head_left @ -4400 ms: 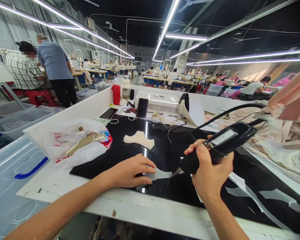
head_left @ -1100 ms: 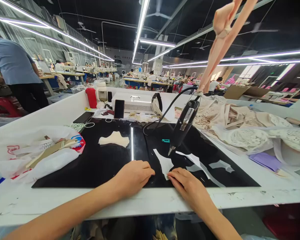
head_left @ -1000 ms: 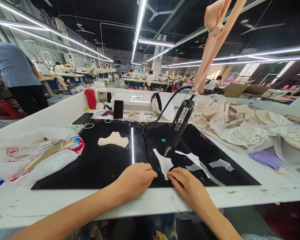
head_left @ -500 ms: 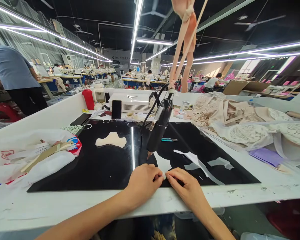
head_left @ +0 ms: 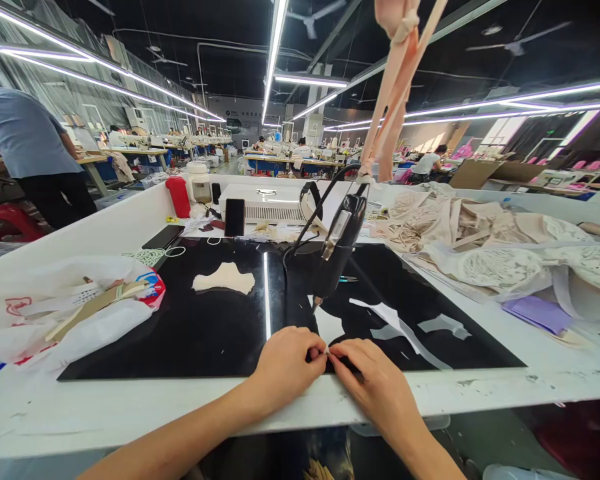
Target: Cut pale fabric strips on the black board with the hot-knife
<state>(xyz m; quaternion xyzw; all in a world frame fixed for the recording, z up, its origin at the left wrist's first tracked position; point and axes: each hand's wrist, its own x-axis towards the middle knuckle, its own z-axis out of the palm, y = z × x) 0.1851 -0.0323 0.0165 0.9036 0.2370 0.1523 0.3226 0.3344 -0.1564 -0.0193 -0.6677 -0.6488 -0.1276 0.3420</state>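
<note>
My left hand (head_left: pixel 289 365) and my right hand (head_left: pixel 375 377) meet at the near edge of a shiny black board (head_left: pixel 180 340). Thumb and fingers of both are pinched together on a tiny whitish scrap (head_left: pixel 327 350), mostly hidden by the fingertips. Just beyond them lies a white cut piece of fabric (head_left: pixel 330 325). Over that piece hangs a black pen-like tool (head_left: pixel 337 257) with a pointed metal tip, tilted, on peach fabric straps (head_left: pixel 387 113). Neither hand touches it. A cream shaped piece (head_left: pixel 224 278) rests on the board to the left.
Thin white strips (head_left: pixel 387 317) and teal snips (head_left: pixel 349 279) lie right of the tool. A plastic bag of scraps (head_left: pixel 95 307) stands left. Lace garments (head_left: pixel 500 247) pile up at right. A white box (head_left: pixel 265 203) and phone (head_left: pixel 235 217) are behind. One person (head_left: pixel 30 140) bends at far left.
The hanging tool and its straps have swung to the right. My fingertips have drawn closer together around the small scrap, the right hand shifting slightly left.
</note>
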